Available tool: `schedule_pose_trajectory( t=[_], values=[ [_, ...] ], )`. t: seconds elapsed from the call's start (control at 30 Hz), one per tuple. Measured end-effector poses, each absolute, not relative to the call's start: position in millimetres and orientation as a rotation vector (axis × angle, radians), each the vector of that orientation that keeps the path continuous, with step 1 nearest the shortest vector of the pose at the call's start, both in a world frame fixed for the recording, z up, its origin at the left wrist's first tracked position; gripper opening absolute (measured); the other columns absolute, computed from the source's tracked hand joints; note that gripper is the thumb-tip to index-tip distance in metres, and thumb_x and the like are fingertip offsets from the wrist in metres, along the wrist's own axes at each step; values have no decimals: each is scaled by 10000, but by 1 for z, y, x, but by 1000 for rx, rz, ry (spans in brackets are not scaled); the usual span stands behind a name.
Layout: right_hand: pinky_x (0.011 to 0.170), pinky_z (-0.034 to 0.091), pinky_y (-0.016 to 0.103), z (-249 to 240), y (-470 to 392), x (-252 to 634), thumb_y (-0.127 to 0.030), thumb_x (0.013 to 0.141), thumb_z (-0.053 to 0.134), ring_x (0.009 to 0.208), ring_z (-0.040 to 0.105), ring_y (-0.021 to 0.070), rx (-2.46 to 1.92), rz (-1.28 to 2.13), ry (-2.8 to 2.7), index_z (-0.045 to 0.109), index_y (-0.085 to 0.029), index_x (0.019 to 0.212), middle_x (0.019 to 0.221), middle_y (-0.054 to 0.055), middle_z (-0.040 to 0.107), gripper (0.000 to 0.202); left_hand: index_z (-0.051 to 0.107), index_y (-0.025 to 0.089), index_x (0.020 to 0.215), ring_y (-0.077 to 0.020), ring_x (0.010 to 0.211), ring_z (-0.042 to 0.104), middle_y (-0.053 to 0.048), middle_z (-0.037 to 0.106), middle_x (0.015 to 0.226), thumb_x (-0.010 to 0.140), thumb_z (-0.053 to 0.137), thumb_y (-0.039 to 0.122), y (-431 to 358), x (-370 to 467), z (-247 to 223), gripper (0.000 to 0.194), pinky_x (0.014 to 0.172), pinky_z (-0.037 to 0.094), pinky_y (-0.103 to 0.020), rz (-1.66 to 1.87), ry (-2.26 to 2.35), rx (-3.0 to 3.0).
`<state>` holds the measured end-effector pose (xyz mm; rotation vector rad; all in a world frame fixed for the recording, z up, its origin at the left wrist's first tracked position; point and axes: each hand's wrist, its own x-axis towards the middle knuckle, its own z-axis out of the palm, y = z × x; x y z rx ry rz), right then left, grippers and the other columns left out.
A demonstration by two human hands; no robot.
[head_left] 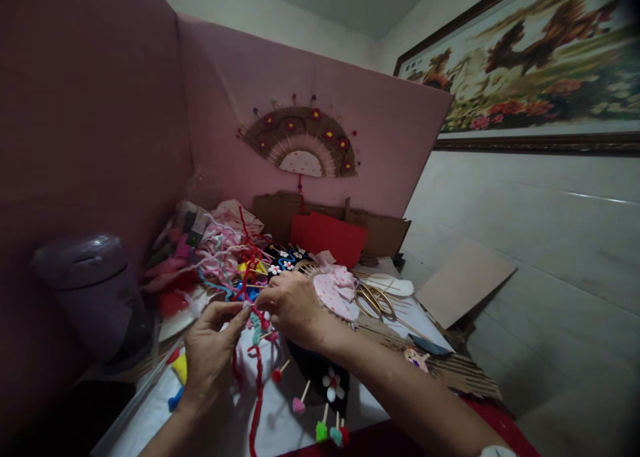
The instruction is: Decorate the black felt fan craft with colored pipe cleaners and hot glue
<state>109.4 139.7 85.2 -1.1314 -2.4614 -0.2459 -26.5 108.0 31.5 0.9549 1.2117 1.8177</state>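
Observation:
My left hand pinches a small pale lilac piece of fuzzy yarn between thumb and forefinger. Close by, my right hand has its fingertips closed at a strand of red fuzzy yarn, which hangs down below both hands. What lies inside the right fingers is partly hidden. Under my right wrist spreads a black fan with white flowers and sticks along its edge. These are tipped with a pink pompom, a green pompom and others. Spotted cloth covers the fan's base.
Gold-handled scissors lie at the right, among thin sticks. Red card leans at the back, before cardboard. A brown fan hangs on the pink panel. At left stand a lidded bin and piled pink cloth.

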Motion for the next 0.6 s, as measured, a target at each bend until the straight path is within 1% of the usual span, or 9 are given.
schedule_pose_trajectory(
  t=[0.23,0.37,0.43,0.5,0.6],
  values=[
    [633,315,277,89,137,110,-183,776,628,745,563,154,-1158,-192,-2455,726,-272,789,743,2,672,133,642,150,752,-128,655,518,3,610,722,462,843,370,108,-26,34,415,536,373,-218,1849,1200,916],
    [639,321,277,89,138,110,-186,771,634,757,571,156,-1169,-178,-2454,728,-273,796,750,3,676,130,628,168,806,-90,555,456,31,568,693,540,791,472,107,-27,35,435,472,340,-205,1836,1176,778],
    [634,318,276,88,138,111,-187,771,631,754,570,156,-1171,-175,-2447,728,-274,792,749,4,677,132,624,171,825,-86,530,444,29,573,683,573,758,498,108,-29,36,433,453,326,-203,1857,1155,696],
    [629,314,274,88,138,111,-187,769,631,749,568,155,-1170,-171,-2440,729,-277,791,748,3,678,135,622,168,818,-93,532,456,21,585,671,589,742,475,110,-32,37,401,451,321,-206,1909,1158,649],
    [627,310,272,86,138,112,-193,766,637,745,567,153,-1166,-166,-2432,729,-275,793,748,2,680,126,613,167,760,-86,515,451,38,562,628,543,765,356,113,-36,41,325,454,320,-208,1980,1163,565]
  ],
)
